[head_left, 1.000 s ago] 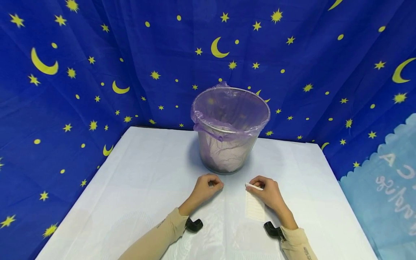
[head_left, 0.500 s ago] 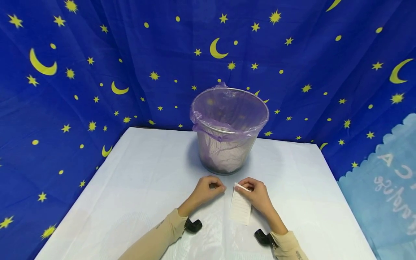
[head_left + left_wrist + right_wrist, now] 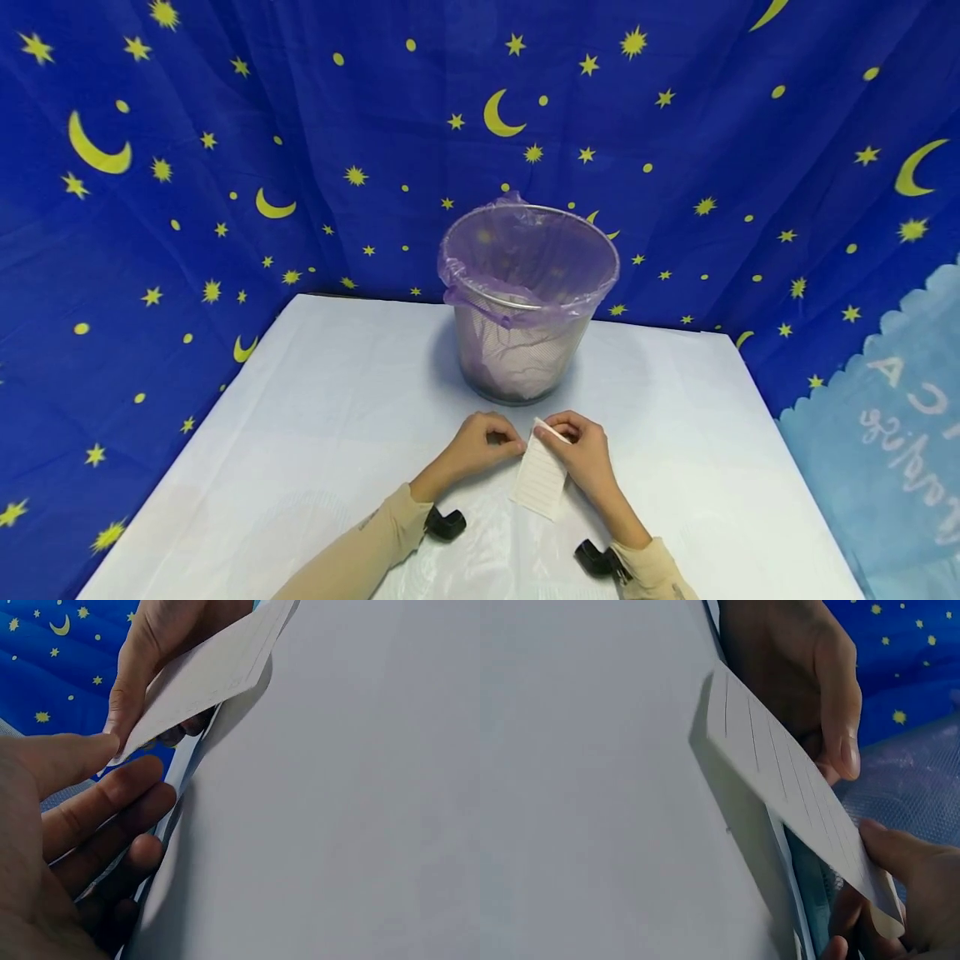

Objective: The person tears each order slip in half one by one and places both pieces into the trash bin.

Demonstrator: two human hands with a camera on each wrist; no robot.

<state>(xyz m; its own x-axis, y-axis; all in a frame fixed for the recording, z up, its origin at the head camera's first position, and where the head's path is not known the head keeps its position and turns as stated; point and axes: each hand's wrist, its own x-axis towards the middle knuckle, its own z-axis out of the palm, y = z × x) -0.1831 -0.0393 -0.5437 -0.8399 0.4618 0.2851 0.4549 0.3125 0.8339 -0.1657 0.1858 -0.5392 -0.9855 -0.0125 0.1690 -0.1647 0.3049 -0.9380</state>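
Note:
My right hand [image 3: 587, 457] pinches a small sheet of white lined paper [image 3: 540, 479] at its upper end, between thumb and fingers. The paper slants down toward me over the table; in the right wrist view its ruled lines and a folded end by the fingers show. My left hand [image 3: 480, 448] is beside the paper's left edge, its fingers loosely bent and thumb tip right at the sheet. In the left wrist view the left thumb [image 3: 82, 757] overlaps the paper's corner, and the left fingers below it are spread with nothing between them.
A mesh wastebasket [image 3: 525, 350] lined with a purple plastic bag [image 3: 480, 283] stands just beyond both hands. The white-covered table [image 3: 360, 367] meets a blue star-and-moon curtain [image 3: 420, 108] at the back and sides. A light blue cloth [image 3: 892, 467] hangs at the right.
My right hand has moved left with the paper, bringing it up to the left hand, and the paper has tilted. The left hand has shifted only slightly right.

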